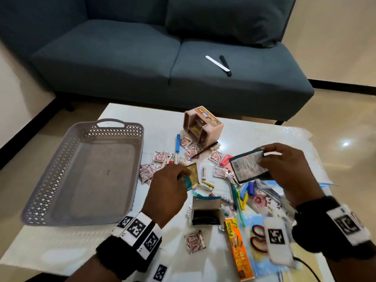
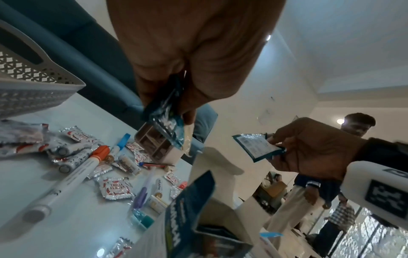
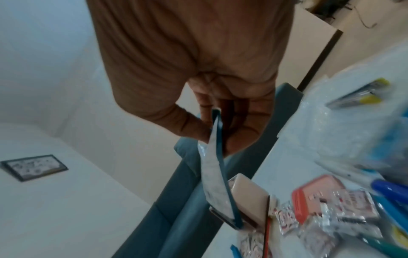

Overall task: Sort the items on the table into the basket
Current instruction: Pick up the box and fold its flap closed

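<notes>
Both hands are raised above the white table point(image 1: 61, 241), each pinching a flat sachet. The left hand point(image 1: 166, 192) has its fingers curled round a small teal and gold sachet point(image 1: 192, 176), held upright just above the scattered clutter; the left wrist view shows that sachet point(image 2: 165, 113) squeezed between thumb and fingers. The right hand point(image 1: 284, 169) pinches a larger dark-edged sachet point(image 1: 247, 166) by its right edge, printed silver back facing up, held over the right part of the pile; in the right wrist view it hangs edge-on point(image 3: 217, 174) from thumb and fingertips.

The grey lattice basket point(image 1: 120, 127) lies on the left of the table, well apart from both sachets. Between basket and hands lie many silver chilli-flake packets point(image 1: 194, 242), batteries point(image 1: 204, 173) and a blue-capped pen point(image 1: 177, 146). A pink organiser box point(image 1: 203, 124) lies tipped on its side at the far middle. An open carton point(image 1: 206, 212) stands near the left hand, with an orange bag-clip pack point(image 1: 239, 249) to its right, nearer the front edge
</notes>
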`<act>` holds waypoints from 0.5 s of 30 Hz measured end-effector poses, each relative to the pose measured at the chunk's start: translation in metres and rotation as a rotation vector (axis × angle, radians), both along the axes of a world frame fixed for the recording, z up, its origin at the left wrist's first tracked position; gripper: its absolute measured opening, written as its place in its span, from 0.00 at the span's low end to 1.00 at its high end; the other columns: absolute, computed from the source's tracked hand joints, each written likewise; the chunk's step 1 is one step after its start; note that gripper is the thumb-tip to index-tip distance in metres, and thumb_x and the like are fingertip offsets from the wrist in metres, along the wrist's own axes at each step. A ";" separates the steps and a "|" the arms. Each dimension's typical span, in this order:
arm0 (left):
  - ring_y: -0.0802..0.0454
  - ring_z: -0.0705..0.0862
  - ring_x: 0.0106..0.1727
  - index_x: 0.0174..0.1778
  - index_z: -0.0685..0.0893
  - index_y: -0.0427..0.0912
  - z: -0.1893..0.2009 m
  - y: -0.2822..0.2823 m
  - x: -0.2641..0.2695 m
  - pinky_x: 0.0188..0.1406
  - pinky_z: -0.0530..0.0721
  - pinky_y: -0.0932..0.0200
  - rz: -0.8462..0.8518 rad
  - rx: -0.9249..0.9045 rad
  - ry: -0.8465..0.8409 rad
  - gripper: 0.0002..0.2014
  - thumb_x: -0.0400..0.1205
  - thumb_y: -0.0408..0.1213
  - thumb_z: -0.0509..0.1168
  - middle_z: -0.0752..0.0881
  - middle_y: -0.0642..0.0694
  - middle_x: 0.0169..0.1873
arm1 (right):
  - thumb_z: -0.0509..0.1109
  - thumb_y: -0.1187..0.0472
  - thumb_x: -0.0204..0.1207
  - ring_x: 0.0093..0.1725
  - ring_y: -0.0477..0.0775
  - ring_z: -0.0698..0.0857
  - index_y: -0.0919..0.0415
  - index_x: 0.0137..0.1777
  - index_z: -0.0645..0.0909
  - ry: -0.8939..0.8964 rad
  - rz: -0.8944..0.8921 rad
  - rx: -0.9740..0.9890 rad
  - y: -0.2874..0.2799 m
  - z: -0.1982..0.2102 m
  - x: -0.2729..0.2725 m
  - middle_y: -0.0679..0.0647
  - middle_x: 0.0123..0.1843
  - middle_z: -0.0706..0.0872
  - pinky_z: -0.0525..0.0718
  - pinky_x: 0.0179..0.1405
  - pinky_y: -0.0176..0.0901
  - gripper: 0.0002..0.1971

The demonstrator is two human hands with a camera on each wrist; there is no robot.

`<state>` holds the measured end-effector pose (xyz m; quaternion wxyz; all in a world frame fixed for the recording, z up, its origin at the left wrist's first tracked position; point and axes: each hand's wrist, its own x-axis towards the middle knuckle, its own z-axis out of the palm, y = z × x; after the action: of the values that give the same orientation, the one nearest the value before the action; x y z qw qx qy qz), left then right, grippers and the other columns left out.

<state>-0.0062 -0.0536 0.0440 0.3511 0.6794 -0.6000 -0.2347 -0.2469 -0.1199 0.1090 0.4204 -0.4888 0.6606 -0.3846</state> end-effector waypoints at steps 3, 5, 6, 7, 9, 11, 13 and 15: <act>0.69 0.81 0.39 0.49 0.90 0.48 -0.007 0.017 0.006 0.40 0.71 0.88 0.111 -0.001 0.007 0.10 0.76 0.30 0.71 0.87 0.59 0.42 | 0.68 0.73 0.78 0.31 0.58 0.87 0.58 0.43 0.87 -0.168 -0.053 0.021 0.027 -0.012 0.000 0.62 0.35 0.90 0.84 0.26 0.45 0.10; 0.69 0.80 0.35 0.45 0.90 0.47 -0.022 0.028 0.008 0.36 0.73 0.83 0.154 0.067 -0.006 0.07 0.74 0.33 0.76 0.87 0.58 0.37 | 0.71 0.69 0.78 0.29 0.53 0.88 0.64 0.45 0.88 -0.301 -0.086 0.111 0.038 -0.027 0.001 0.62 0.35 0.90 0.83 0.22 0.40 0.04; 0.67 0.80 0.34 0.43 0.89 0.46 -0.031 0.033 0.008 0.35 0.74 0.80 0.156 0.120 -0.028 0.07 0.72 0.35 0.78 0.86 0.58 0.35 | 0.72 0.66 0.77 0.29 0.52 0.88 0.67 0.45 0.87 -0.370 -0.087 0.173 0.042 -0.034 0.003 0.62 0.35 0.91 0.83 0.22 0.38 0.04; 0.65 0.80 0.34 0.42 0.89 0.46 -0.042 0.038 0.008 0.36 0.75 0.77 0.143 0.174 -0.050 0.07 0.71 0.37 0.79 0.85 0.58 0.33 | 0.73 0.64 0.76 0.29 0.51 0.88 0.68 0.44 0.87 -0.440 -0.086 0.241 0.044 -0.041 0.003 0.62 0.36 0.91 0.83 0.23 0.37 0.06; 0.61 0.82 0.36 0.40 0.88 0.47 -0.060 0.043 0.007 0.37 0.78 0.71 0.097 0.266 -0.068 0.09 0.69 0.39 0.81 0.85 0.57 0.33 | 0.75 0.61 0.70 0.31 0.51 0.88 0.67 0.42 0.87 -0.576 -0.088 0.344 0.045 -0.050 0.004 0.61 0.39 0.91 0.83 0.25 0.37 0.07; 0.59 0.83 0.37 0.40 0.85 0.49 -0.071 0.044 0.006 0.34 0.74 0.75 0.062 0.326 -0.080 0.11 0.68 0.40 0.82 0.85 0.55 0.35 | 0.77 0.60 0.65 0.36 0.51 0.89 0.62 0.41 0.88 -0.671 -0.070 0.393 0.043 -0.058 0.004 0.59 0.44 0.91 0.85 0.32 0.39 0.07; 0.59 0.83 0.38 0.41 0.83 0.50 -0.077 0.041 0.007 0.34 0.76 0.72 0.046 0.362 -0.092 0.15 0.67 0.42 0.83 0.86 0.54 0.37 | 0.78 0.60 0.63 0.41 0.52 0.90 0.61 0.40 0.88 -0.700 -0.043 0.420 0.041 -0.065 0.001 0.59 0.47 0.91 0.86 0.38 0.41 0.07; 0.57 0.85 0.40 0.42 0.82 0.52 -0.079 0.038 0.009 0.37 0.82 0.63 0.044 0.381 -0.114 0.17 0.65 0.46 0.83 0.87 0.53 0.39 | 0.81 0.59 0.58 0.45 0.53 0.90 0.66 0.48 0.85 -0.706 -0.007 0.435 0.040 -0.067 0.000 0.61 0.50 0.89 0.89 0.39 0.41 0.19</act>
<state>0.0025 -0.0158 -0.0350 0.1866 0.7588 -0.5486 -0.2972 -0.2472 -0.0804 0.0415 0.7133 -0.2245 0.5434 -0.3814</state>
